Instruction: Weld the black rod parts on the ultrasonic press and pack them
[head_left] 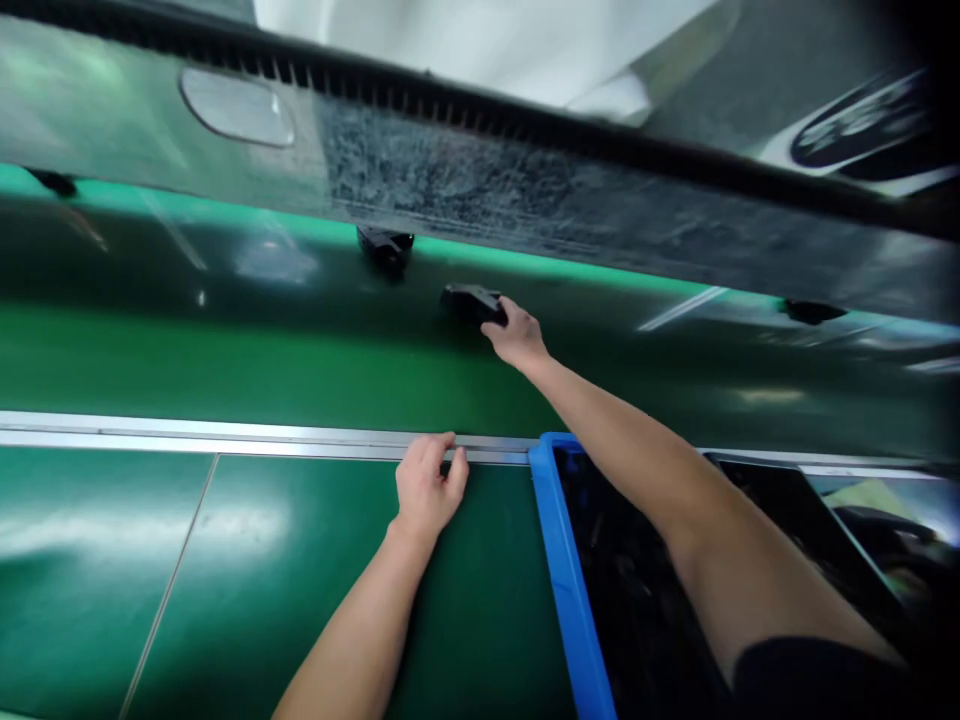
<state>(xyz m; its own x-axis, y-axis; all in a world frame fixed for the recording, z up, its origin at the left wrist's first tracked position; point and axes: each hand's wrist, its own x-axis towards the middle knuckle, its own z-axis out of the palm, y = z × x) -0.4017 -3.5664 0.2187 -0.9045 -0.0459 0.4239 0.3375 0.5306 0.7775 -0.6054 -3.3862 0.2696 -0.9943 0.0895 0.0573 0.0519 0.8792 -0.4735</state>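
Observation:
Stretched out over the green belt, my right hand grips one end of a black plastic part. The part's exact kind does not show. My left hand rests at the metal rail along the belt's near edge, fingers curled and closed. A small dark spot shows between its thumb and fingers, too small to name. Another black part lies on the belt's far side, left of the held one.
A blue bin with dark contents stands under my right forearm. Beyond the belt runs a long grey barrier with a black ridged top edge. More black pieces lie by it at the far left and right. A black tray sits right of the bin.

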